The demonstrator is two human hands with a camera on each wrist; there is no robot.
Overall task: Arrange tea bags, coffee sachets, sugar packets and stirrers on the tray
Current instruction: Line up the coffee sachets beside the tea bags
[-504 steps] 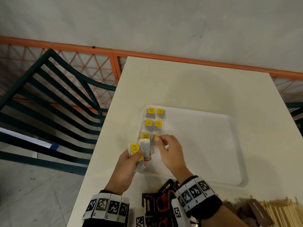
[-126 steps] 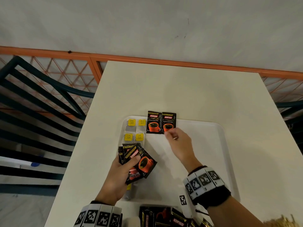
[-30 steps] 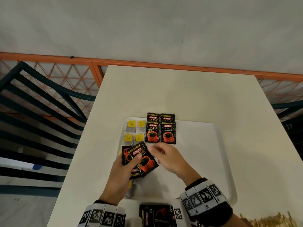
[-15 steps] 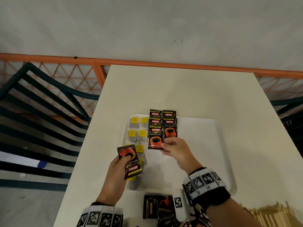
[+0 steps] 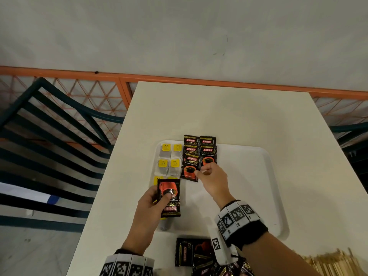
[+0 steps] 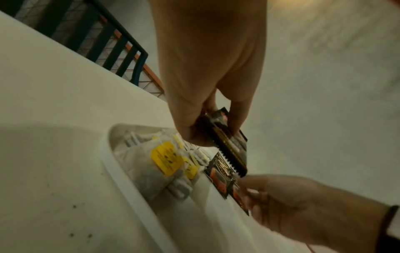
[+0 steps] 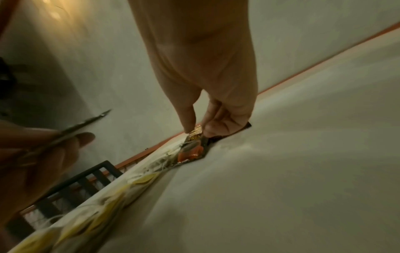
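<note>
Right hand [image 5: 212, 177] pinches near edge of coffee sachet [image 5: 190, 169] lying on tray [image 5: 258, 186], likely squaring it into overlapped column so labels stay readable. Left hand [image 5: 153, 204] grips spare sachet [image 5: 169, 198] above tray's near-left corner, thumb on face, seemingly ready to hand over. Five sachets visible laid in two columns: three left, two right. Tea bags [image 5: 169, 158]: four yellow tags clear, more hidden under left hand. Further sachets and stirrers [image 5: 334, 263] wait on bench [image 5: 219, 112]; count unclear.
</note>
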